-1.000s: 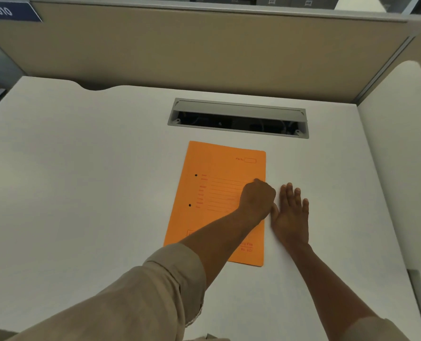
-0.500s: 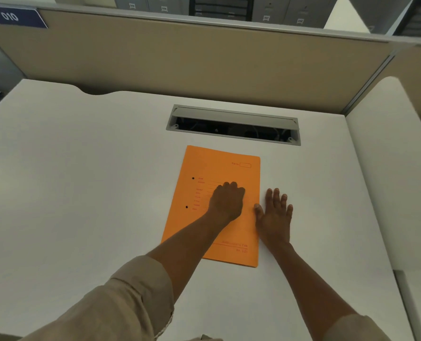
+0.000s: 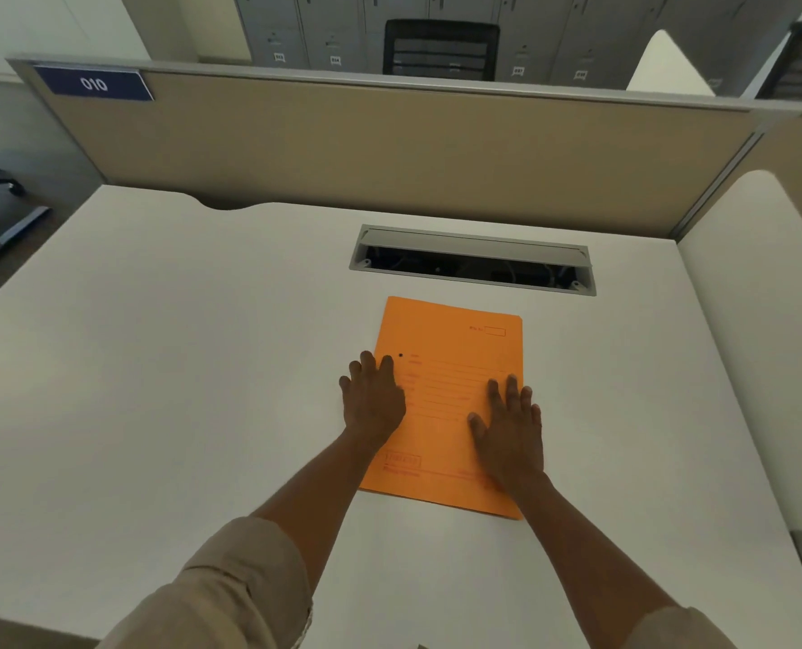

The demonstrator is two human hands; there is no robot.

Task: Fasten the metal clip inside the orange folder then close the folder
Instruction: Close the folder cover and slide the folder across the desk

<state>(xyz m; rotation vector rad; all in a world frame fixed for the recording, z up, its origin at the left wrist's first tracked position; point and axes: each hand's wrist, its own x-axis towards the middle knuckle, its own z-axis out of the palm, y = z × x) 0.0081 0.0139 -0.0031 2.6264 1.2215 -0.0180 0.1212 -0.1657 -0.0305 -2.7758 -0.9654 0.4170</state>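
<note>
The orange folder [image 3: 450,367] lies closed and flat on the white desk [image 3: 155,367], its printed cover facing up. My left hand [image 3: 373,400] rests palm down on the folder's left edge, fingers spread, covering the lower of two punched holes. My right hand [image 3: 509,426] lies flat on the folder's right half, fingers apart. The metal clip is hidden inside the closed folder. Neither hand holds anything.
A grey cable slot [image 3: 474,262] with its flap open sits in the desk just beyond the folder. A beige partition [image 3: 389,147] with a blue "010" label [image 3: 93,84] stands behind the desk. Another white surface [image 3: 764,297] adjoins on the right.
My left hand slid from the folder's right side across to its left edge and flattened. My right hand moved from the desk onto the folder's right half. The view tilted up.
</note>
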